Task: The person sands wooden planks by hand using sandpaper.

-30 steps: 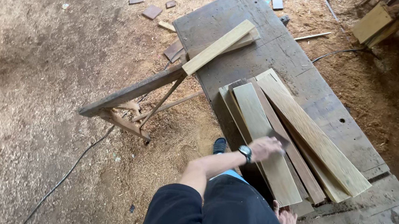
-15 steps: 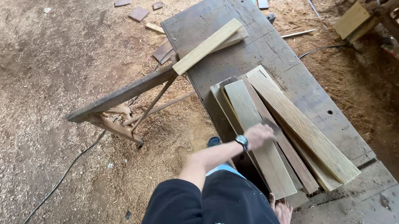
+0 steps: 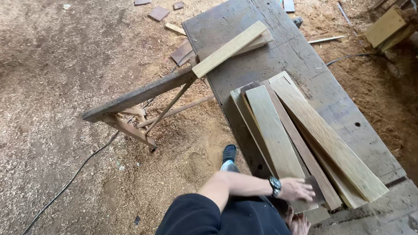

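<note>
A sawdust-covered floor [image 3: 37,120] surrounds a long, dark, worn workbench [image 3: 272,53] that runs from the far end toward the person. On its near half lies a loose stack of pale planks [image 3: 315,139], fanned slightly. The left hand [image 3: 296,190], a watch on its wrist, lies flat on the near end of the left-most pale plank [image 3: 274,132], fingers spread and pressing on the wood rather than curled around it. That plank rests on top of darker boards, its near end reaching the bench edge. The right hand [image 3: 300,227] shows only in part below, close to the person's dark clothing; whether it holds anything cannot be told.

The step in hand looks like steadying or shifting this top plank within the stack. A next move would call for a firm hold on the plank's end.

Farther off, a shorter pale board [image 3: 231,48] lies across the bench's far left edge, above a wooden sawhorse [image 3: 137,97]. A cable [image 3: 72,181] trails over the sawdust.
</note>
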